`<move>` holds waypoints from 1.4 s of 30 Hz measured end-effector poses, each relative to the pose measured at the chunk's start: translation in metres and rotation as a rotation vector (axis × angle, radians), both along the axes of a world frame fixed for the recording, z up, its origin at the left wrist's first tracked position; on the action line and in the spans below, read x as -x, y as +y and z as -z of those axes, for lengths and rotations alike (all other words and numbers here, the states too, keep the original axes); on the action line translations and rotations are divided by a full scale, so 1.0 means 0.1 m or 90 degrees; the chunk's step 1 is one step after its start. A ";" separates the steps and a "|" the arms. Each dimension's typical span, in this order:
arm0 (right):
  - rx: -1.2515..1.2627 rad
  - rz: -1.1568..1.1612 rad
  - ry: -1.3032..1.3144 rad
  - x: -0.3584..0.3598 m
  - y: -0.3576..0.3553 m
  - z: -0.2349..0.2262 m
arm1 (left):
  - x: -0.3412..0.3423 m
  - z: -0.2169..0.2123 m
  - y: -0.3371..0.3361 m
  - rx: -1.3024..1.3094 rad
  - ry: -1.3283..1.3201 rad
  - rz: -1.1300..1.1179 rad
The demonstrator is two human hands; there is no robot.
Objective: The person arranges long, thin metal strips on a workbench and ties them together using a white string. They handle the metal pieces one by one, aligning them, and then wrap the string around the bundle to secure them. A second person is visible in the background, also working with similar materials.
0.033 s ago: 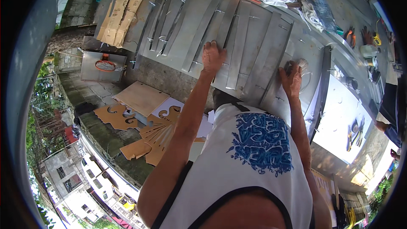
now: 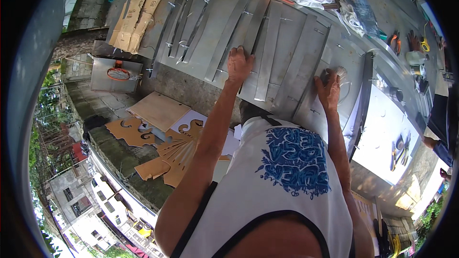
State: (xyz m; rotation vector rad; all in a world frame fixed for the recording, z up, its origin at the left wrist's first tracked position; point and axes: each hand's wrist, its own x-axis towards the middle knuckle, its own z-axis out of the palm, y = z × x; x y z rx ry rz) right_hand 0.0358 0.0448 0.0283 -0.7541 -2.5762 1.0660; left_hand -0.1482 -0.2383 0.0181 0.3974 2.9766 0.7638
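While the left hand [image 2: 240, 65] lies over the near half of a long grey metal strip [image 2: 256, 21], its fingers are bent, and whether they grip it cannot be told. That strip lies on the grey metal surface [image 2: 221, 15], among similar strips [image 2: 269, 48] spread side by side. The right hand [image 2: 328, 91], fingers curved, is at a clear plastic object [image 2: 342, 72] farther right; its hold is likewise unclear.

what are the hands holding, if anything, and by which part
Cannot be told: the left hand lies over a strip, the right hand beside a clear bundle.
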 end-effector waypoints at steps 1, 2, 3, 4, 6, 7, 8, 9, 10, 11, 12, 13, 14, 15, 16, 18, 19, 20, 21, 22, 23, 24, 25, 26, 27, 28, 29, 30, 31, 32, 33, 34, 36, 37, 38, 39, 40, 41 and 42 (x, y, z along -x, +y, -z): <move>0.000 -0.007 0.011 0.01 0.03 0.03 | 0.01 0.05 -0.03 -0.031 0.003 -0.002; 0.002 -0.015 0.021 0.02 0.04 0.04 | 0.02 0.07 -0.08 -0.064 0.003 0.000; 0.003 -0.020 0.022 0.02 0.05 0.03 | 0.03 0.09 -0.13 -0.096 0.003 0.003; 0.004 -0.026 0.023 0.01 0.06 0.03 | 0.03 0.12 -0.16 -0.128 0.003 0.005; -0.037 -0.035 0.030 0.03 0.04 -0.03 | 0.01 0.07 -0.16 -0.124 0.030 0.008; -0.081 -0.040 0.037 0.05 0.02 -0.05 | 0.00 0.05 -0.16 -0.122 0.043 0.010; -0.124 -0.046 0.042 0.05 -0.03 -0.11 | -0.03 0.08 -0.17 -0.116 0.076 0.003; -0.146 -0.068 0.068 0.10 -0.08 -0.18 | -0.03 0.12 -0.16 -0.110 0.111 -0.005; -0.167 -0.090 0.095 0.16 -0.14 -0.25 | -0.04 0.16 -0.17 -0.104 0.146 -0.012; -0.189 -0.103 0.120 0.21 -0.20 -0.31 | -0.05 0.15 -0.13 -0.110 0.135 -0.017; -0.170 -0.183 0.112 0.28 -0.27 -0.36 | -0.07 0.12 -0.09 -0.116 0.125 -0.021; -0.149 -0.263 0.105 0.38 -0.36 -0.40 | -0.09 0.10 -0.06 -0.122 0.114 -0.025; -0.177 -0.336 0.115 0.50 -0.46 -0.42 | -0.11 0.09 -0.03 -0.127 0.104 -0.032; -0.205 -0.411 0.127 0.64 -0.55 -0.44 | -0.12 0.08 -0.01 -0.132 0.097 -0.041; -0.243 -0.475 0.165 0.79 -0.65 -0.45 | -0.13 0.09 -0.01 -0.135 0.088 -0.050; -0.340 -0.582 0.232 1.06 -0.77 -0.34 | -0.14 0.11 0.01 -0.155 0.092 -0.055; -0.399 -0.625 0.259 1.17 -0.83 -0.23 | -0.13 0.11 0.02 -0.164 0.094 -0.057; -0.459 -0.671 0.287 1.27 -0.88 -0.19 | -0.13 0.12 0.02 -0.162 0.086 -0.062; -0.481 -0.706 0.225 1.35 -0.89 -0.17 | -0.12 0.13 0.03 -0.160 0.078 -0.067; -0.502 -0.738 0.163 1.42 -0.90 -0.14 | -0.11 0.13 0.02 -0.158 0.070 -0.072; -0.524 -0.773 0.098 1.45 -0.92 -0.16 | -0.12 0.11 0.02 -0.157 0.076 -0.070; -0.505 -0.788 0.101 1.47 -0.91 -0.17 | -0.13 0.08 0.01 -0.155 0.081 -0.068; -0.486 -0.802 0.104 1.49 -0.89 -0.20 | -0.14 0.06 0.01 -0.154 0.087 -0.065; -0.466 -0.815 0.107 1.50 -0.88 -0.21 | -0.15 0.05 -0.01 -0.147 0.095 -0.056; -0.474 -0.814 0.135 1.51 -0.87 -0.18 | -0.16 0.04 -0.03 -0.141 0.102 -0.048; -0.483 -0.813 0.163 1.50 -0.85 -0.15 | -0.16 0.03 -0.05 -0.134 0.110 -0.038; -0.490 -0.811 0.186 1.49 -0.83 -0.13 | -0.18 0.01 -0.06 -0.131 0.113 -0.038; -0.525 -0.805 0.193 1.47 -0.81 -0.11 | -0.20 -0.02 -0.07 -0.128 0.117 -0.037; -0.560 -0.798 0.200 1.43 -0.79 -0.10 | -0.22 -0.04 -0.09 -0.126 0.121 -0.036; -0.595 -0.793 0.212 1.41 -0.80 -0.12 | -0.23 -0.03 -0.14 -0.122 0.145 -0.042; -0.612 -0.797 0.209 1.39 -0.81 -0.15 | -0.23 -0.01 -0.21 -0.119 0.169 -0.047; -0.629 -0.801 0.206 1.37 -0.80 -0.18 | -0.24 0.01 -0.27 -0.117 0.193 -0.052; -0.637 -0.809 0.199 1.34 -0.80 -0.17 | -0.28 -0.14 -0.31 -0.194 0.097 -0.096; -0.627 -0.812 0.197 1.33 -0.78 -0.14 | -0.29 -0.23 -0.32 -0.232 0.049 -0.115; -0.616 -0.817 0.198 1.33 -0.78 -0.14 | -0.31 -0.27 -0.35 -0.356 -0.032 -0.137; -0.599 -0.816 0.193 1.34 -0.77 -0.14 | -0.34 -0.31 -0.38 -0.478 -0.114 -0.158; -0.582 -0.816 0.188 1.36 -0.75 -0.14 | -0.35 -0.35 -0.41 -0.601 -0.197 -0.179; -0.563 -0.820 0.182 1.35 -0.75 -0.15 | -0.39 -0.41 -0.43 -0.689 -0.264 -0.175; -0.548 -0.829 0.170 1.36 -0.74 -0.15 | -0.42 -0.48 -0.45 -0.777 -0.332 -0.170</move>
